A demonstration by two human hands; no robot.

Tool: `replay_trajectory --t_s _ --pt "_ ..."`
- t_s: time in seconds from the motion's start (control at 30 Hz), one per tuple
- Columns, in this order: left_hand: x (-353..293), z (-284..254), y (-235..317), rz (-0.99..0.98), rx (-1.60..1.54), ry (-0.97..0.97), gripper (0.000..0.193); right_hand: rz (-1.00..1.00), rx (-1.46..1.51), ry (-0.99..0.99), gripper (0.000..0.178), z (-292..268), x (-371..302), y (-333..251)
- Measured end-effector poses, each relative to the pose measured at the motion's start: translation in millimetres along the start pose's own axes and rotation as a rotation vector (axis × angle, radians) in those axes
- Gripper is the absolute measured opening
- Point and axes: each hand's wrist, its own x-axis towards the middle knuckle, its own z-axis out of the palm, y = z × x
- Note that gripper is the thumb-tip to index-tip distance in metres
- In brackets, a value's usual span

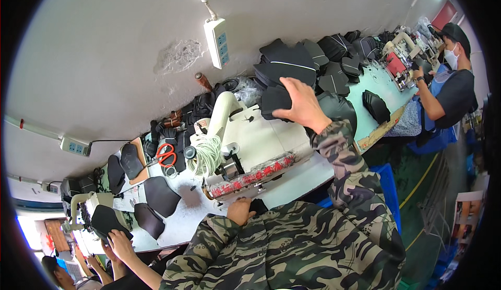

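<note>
My right hand [305, 102] is raised over the far right of the machine bed, thumb and fingers spread apart, with nothing between them. Beside its fingertips rises a stack of black cut pieces [286, 66], with more black pieces [275, 102] just behind the hand. Low at the table's front edge, my left hand [240, 211] has its fingers curled round a small black piece [258, 206], mostly hidden by the hand and my camouflage jacket. Between my hands stands a white sewing machine [223, 115], its front edge marked red, with a bundle of white cord [207, 154] hanging at its head.
Orange-handled scissors [166, 155] lie left of the machine, near loose black pieces [160, 196]. A co-worker's hand [121, 245] holds a black piece [108, 221] at far left. Another person [453, 84] works at a machine [399, 63] at far right. A blue crate [387, 193] stands beside me.
</note>
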Motion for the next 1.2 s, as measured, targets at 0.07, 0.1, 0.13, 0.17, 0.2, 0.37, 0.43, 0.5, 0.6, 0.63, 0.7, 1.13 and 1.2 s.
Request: replay_trajectory --t_s 0.07,0.1,0.13,0.17,0.2,0.37,0.43,0.5,0.6,0.63,0.7,1.13,1.2 --pt "1 -3 4 -0.17 -0.147 -0.137 0.038 -0.047 0.069 0.17 0.067 -4 -12 -14" --pt "1 -9 8 -0.268 -0.227 -0.199 0.038 -0.085 0.246 0.136 0.051 -3 -26 -25" --pt "0 -19 11 -0.167 -0.252 -0.159 0.039 -0.047 0.572 0.002 0.041 6 -41 -41" --pt "-1 -34 14 -0.081 -0.272 -0.127 0.04 0.041 0.818 -0.238 0.036 17 -60 -59" --pt "2 -52 18 -0.027 -0.268 -0.163 0.042 0.124 0.829 -0.625 0.039 26 -78 -71" --pt "-2 -153 29 -0.052 -0.791 -0.251 0.034 0.226 0.899 -0.704 0.058 63 -159 -113" --pt "-1 -159 41 -0.112 -0.775 -0.288 0.028 0.528 1.217 -0.819 0.057 64 -180 -121" --pt "-1 -149 54 -0.084 -0.631 -0.233 0.026 0.755 1.464 -0.788 0.055 63 -198 -126" --pt "-4 -128 69 -0.06 -0.311 -0.128 0.03 0.723 1.348 -0.72 0.05 67 -223 -136" --pt "-6 -122 73 -0.04 -0.28 -0.068 0.032 0.657 1.318 -0.659 0.048 70 -230 -137" --pt "-8 -118 77 -0.095 -0.223 -0.05 0.032 0.683 1.287 -0.591 0.046 77 -239 -137" --pt "9 -161 0 -0.242 -0.589 -0.349 0.033 0.683 1.308 -0.927 0.033 89 -188 -132" --pt "11 -177 -29 -0.233 -0.709 -0.36 0.034 0.225 0.99 -0.871 0.03 90 -169 -125"
